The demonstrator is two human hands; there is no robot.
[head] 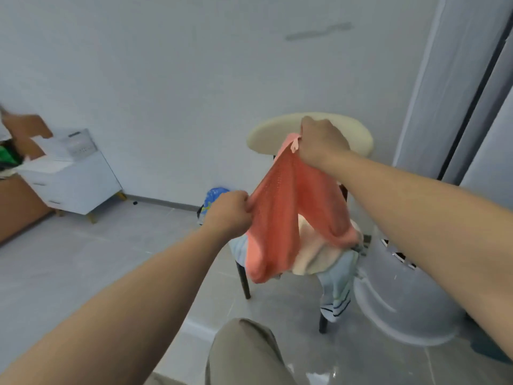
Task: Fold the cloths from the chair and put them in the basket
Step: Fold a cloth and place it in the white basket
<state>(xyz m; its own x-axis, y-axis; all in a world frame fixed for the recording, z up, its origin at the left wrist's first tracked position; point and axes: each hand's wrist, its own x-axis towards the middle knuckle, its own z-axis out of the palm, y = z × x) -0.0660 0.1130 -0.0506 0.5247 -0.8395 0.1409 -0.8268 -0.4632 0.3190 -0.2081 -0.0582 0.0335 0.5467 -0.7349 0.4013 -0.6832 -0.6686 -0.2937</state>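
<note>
The left hand (229, 211) was curled into a fist, gripping a bunched edge of the coral knit cloth (280, 218). The right hand (322, 143), higher and farther, had its fingers clamped on the cloth's other upper edge, so the fabric stretched slanting between the two fists. The cloth had an open, mesh-like weave, and its lower part sagged in soft folds over the chair (277, 134).

The chair had a rounded, smooth cream backrest and dark legs. On its seat lay a crumpled cream cloth (313, 254), and a pale blue striped garment (336, 284) hung off the near right corner toward the grey tiled floor (111, 259). Just right of the chair stood the white plastic basket (402, 295), round, with slotted walls. A blue bag (215, 197) sat by the far wall, and a white drawer cabinet (72, 179) stood at far left.
</note>
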